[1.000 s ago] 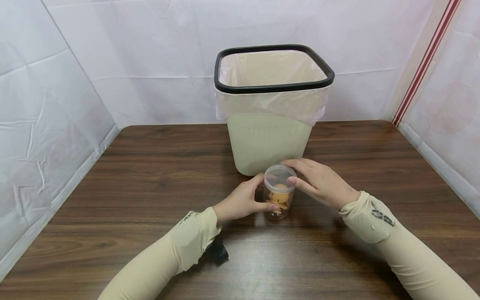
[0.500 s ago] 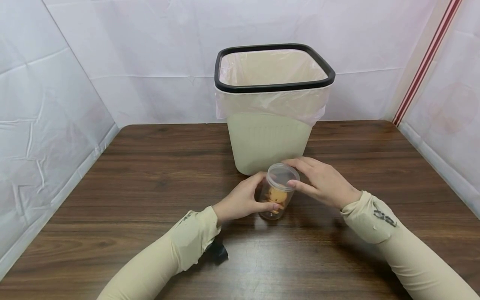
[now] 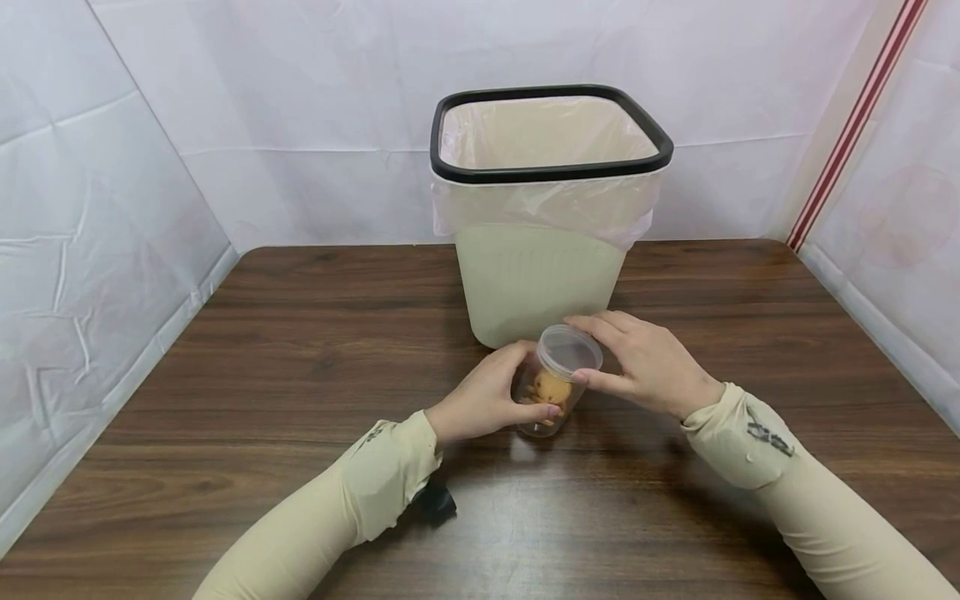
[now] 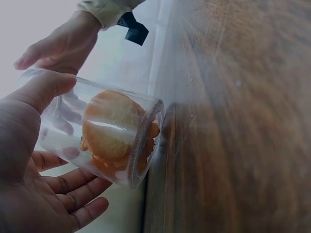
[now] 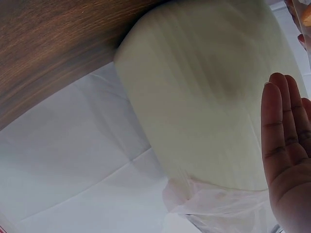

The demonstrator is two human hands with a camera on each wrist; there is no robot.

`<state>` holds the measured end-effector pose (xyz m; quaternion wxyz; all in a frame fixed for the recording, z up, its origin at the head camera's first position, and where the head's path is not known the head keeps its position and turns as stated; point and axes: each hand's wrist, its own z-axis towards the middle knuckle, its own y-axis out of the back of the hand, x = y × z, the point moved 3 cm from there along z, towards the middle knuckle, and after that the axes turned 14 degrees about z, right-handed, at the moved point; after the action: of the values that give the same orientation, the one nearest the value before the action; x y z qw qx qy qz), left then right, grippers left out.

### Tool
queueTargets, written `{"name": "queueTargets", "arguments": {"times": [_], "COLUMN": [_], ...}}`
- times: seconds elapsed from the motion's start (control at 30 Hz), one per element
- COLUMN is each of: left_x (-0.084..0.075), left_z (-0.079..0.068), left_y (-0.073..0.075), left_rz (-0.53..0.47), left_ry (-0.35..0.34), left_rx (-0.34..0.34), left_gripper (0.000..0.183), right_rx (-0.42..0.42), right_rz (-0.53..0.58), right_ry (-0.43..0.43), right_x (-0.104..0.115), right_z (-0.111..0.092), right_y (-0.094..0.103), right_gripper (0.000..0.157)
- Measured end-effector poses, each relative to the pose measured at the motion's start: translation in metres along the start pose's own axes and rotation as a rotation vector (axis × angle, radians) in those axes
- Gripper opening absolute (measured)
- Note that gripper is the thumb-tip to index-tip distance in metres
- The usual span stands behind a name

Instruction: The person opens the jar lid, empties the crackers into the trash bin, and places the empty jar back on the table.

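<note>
A clear plastic jar (image 3: 541,418) with round golden cookies (image 4: 112,126) in it stands tilted on the table, its top leaning right. In the head view my left hand (image 3: 483,398) grips the jar's body, thumb in front and fingers behind. My right hand (image 3: 643,360) holds the translucent lid (image 3: 572,351) by its edge, thumb at the near side and fingertips at the far side. The left wrist view shows the jar's base close to the table. Lower fingers of the right hand (image 5: 286,141) extend fairly straight in the right wrist view.
A pale green trash bin (image 3: 536,279) with a black rim and a thin plastic liner (image 3: 547,204) stands right behind the jar. Under the left sleeve shows a black object (image 3: 435,504). White sheeting (image 3: 300,100) encloses the brown wooden table (image 3: 300,350) at the back and sides.
The jar has gone from upright to tilted, its lid shifting right and its base left. Both hands have stayed almost in place around it.
</note>
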<state>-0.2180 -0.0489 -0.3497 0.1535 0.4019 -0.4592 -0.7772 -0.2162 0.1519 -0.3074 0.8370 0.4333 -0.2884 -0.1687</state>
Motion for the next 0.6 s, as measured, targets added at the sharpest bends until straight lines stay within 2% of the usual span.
{"name": "queueTargets", "arguments": {"times": [0.6], "left_x": [-0.006], "left_z": [-0.0009], "left_y": [0.0026], "left_rz": [0.098], "left_ry": [-0.015], "left_rx": [-0.023], "left_gripper": [0.059], "right_rx": [-0.06], "right_rz": [-0.029], "right_ry": [0.073], "right_x": [0.0025], "right_z": [0.001], "right_y": [-0.0007], "right_gripper": [0.075]}}
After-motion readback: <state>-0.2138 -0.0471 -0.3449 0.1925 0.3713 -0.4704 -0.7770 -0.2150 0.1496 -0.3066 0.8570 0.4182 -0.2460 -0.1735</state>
